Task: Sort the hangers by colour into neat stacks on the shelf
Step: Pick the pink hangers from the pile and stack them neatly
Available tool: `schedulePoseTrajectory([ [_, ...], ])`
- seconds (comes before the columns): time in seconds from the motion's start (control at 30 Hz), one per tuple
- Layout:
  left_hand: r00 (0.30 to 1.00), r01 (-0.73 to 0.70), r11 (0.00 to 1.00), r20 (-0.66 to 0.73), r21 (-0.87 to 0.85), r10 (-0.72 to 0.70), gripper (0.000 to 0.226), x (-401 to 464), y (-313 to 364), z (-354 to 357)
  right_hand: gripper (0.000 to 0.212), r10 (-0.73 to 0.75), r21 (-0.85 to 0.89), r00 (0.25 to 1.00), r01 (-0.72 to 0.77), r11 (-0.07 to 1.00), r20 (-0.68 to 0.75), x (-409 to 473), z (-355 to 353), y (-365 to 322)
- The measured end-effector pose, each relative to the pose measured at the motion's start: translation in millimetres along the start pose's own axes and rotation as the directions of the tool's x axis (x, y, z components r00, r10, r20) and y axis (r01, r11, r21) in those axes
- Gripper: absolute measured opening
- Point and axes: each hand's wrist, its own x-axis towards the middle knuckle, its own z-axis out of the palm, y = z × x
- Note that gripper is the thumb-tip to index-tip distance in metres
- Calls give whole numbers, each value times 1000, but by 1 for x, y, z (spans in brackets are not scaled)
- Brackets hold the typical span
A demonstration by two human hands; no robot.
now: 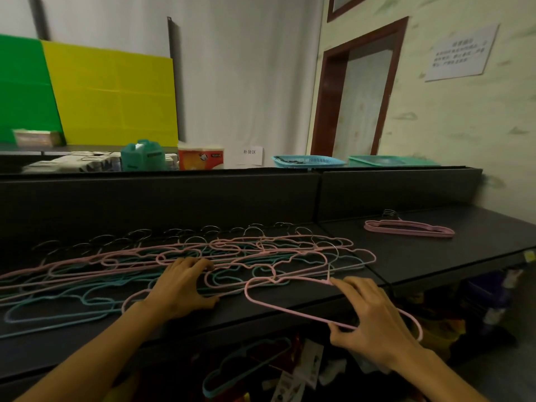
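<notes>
Done: small pink stack (409,227) on the shelf (435,250).
Left: mixed heap (116,265).
Right hand (374,323): fingers pinching pink hanger (290,307).
Left hand (179,288): fingers spread, pressing heap.

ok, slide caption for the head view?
Right hand lifts a pink hanger from the mixed pile; left hand steadies it.

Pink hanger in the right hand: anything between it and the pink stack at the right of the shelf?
Nothing visible. The right hand holds the pink hanger at the shelf's front edge; the dark shelf between it and the pink stack is bare. The mixed pile lies left of that path.
</notes>
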Motion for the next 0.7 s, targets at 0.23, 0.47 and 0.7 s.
schedulePoseTrajectory([
  [0.23, 992, -3, 999, -129, 50, 10, 81, -14, 7, -6, 82, -39, -49, 999, 37, 998, -32, 0, -8, 8],
  [0.47, 965, -129, 984, -211, 121, 152, 85, -13, 38, -3, 81, -66, -93, 995, 59, 994, -81, 0, -20, 12],
  [0.7, 939, -281, 949, -161, 145, 303, 88, 31, 90, 12, 81, 0, -183, 992, -23, 983, -127, -15, -32, 49],
])
